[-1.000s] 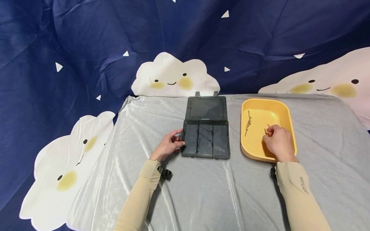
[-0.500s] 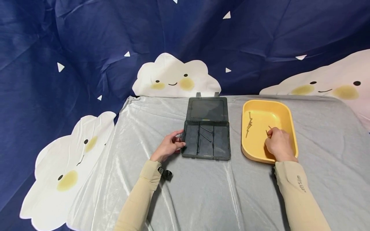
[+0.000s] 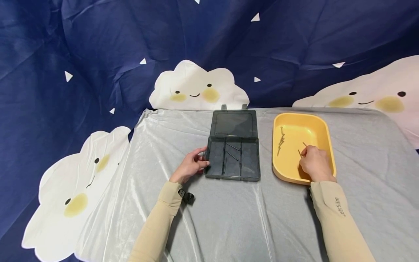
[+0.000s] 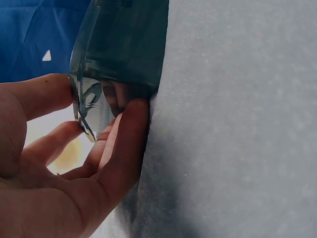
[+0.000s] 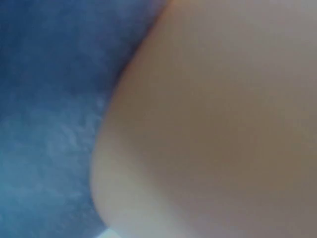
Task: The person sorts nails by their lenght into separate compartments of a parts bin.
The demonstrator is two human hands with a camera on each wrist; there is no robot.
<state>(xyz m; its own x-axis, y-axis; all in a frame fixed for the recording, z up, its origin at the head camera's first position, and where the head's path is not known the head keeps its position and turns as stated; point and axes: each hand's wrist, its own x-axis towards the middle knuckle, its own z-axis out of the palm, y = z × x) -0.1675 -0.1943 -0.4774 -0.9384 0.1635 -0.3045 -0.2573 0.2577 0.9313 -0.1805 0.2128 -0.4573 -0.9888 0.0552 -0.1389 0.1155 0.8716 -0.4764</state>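
A dark translucent plastic storage box (image 3: 234,158) lies with its lid (image 3: 234,123) folded back. Several screws (image 3: 232,155) are in its middle compartment. At the box's left side, my left hand (image 3: 190,165) grips the wall; the left wrist view shows thumb and fingers about the dark box edge (image 4: 124,44). Inside the yellow tray (image 3: 277,169), my right hand (image 3: 316,163) has curled fingers at a thin screw (image 3: 299,153), which it seems to pinch; the fingertips are hidden. Another screw (image 3: 304,144) shows just beyond the fingers. Only blurred skin fills most of the right wrist view.
Several screws (image 3: 280,141) lie in a loose line along the tray's left side. Grey cloth (image 3: 229,218) covers the table. Behind it hangs a blue curtain (image 3: 124,43) with white clouds.
The right hand has shifted slightly toward the near side within the tray, and the screw at its fingers has moved with it. My left hand and the box stay put.
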